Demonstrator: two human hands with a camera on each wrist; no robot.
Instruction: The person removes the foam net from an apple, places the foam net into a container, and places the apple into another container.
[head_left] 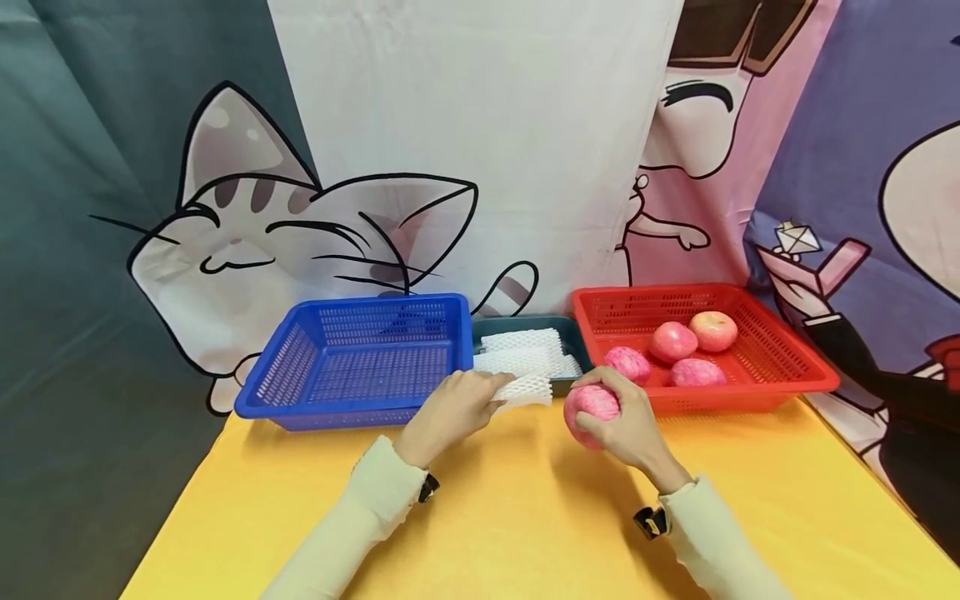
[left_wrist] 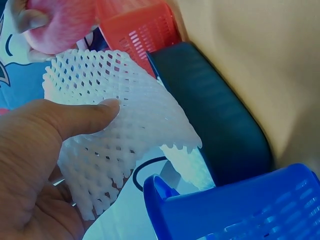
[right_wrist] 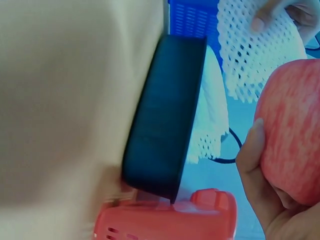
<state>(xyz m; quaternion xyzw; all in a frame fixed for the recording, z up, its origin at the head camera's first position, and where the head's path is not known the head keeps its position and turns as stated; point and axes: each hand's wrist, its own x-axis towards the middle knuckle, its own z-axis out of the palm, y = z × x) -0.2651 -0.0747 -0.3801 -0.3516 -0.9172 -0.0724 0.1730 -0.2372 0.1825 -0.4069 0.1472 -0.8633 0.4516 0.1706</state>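
Observation:
A white foam net sleeve (left_wrist: pixel 120 115) is pinched between the thumb and fingers of my left hand (head_left: pixel 456 410), its one end toward the right hand. My right hand (head_left: pixel 628 421) grips a pink-red apple (right_wrist: pixel 295 130), thumb on its near side. Apple and net are held apart over the yellow table, in front of the dark green tray (head_left: pixel 567 332). More white foam nets (head_left: pixel 521 354) lie in that tray. At the right, a red basket (head_left: pixel 780 367) holds several apples (head_left: pixel 697 372).
A blue basket (head_left: pixel 258 404) stands left of the green tray, with bare mesh floor showing. The yellow tablecloth (head_left: pixel 517 517) spreads in front of the containers. Behind them hangs a printed curtain (head_left: pixel 480 108) with cartoon figures.

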